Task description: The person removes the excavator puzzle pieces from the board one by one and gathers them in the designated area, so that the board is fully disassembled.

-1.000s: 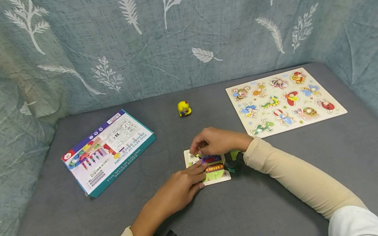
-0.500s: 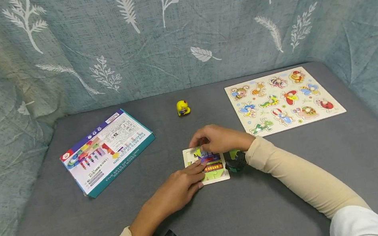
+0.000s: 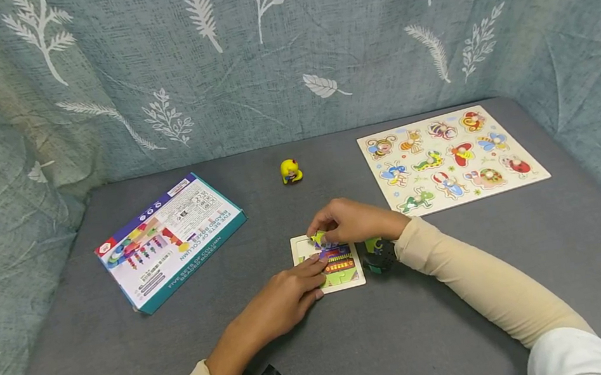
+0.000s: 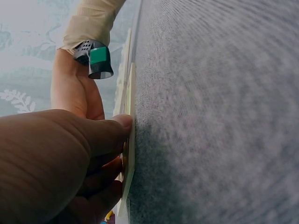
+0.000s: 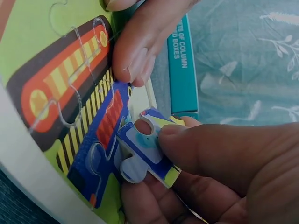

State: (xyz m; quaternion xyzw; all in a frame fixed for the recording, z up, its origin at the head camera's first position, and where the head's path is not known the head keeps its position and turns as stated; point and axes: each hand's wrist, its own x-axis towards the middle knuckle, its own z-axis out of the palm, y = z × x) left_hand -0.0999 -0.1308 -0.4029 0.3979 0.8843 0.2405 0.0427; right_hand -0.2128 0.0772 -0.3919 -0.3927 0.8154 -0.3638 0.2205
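Observation:
A small jigsaw puzzle (image 3: 342,276) in a pale wooden frame lies on the grey table, its picture a vehicle with orange-red tracks. The right hand (image 3: 354,221) pinches a blue and green puzzle piece (image 5: 149,147) between thumb and fingers. That piece is tilted, just over the far part of the puzzle, where pale backing shows. My left hand (image 3: 284,299) rests on the puzzle's left side, fingertips on the picture. In the left wrist view, the left thumb (image 4: 122,122) touches the board's edge.
A bead set box (image 3: 172,241) lies at the left. Behind the puzzle stands a yellow figurine (image 3: 290,171). At the back right is an insect peg board (image 3: 453,159). A green item (image 3: 374,245) lies partly hidden by the right wrist camera. A patterned curtain (image 3: 239,81) hangs behind.
My right hand has shifted slightly right along the puzzle's far edge. The pinched piece now shows tilted up between its fingers. The left hand stays in place on the puzzle.

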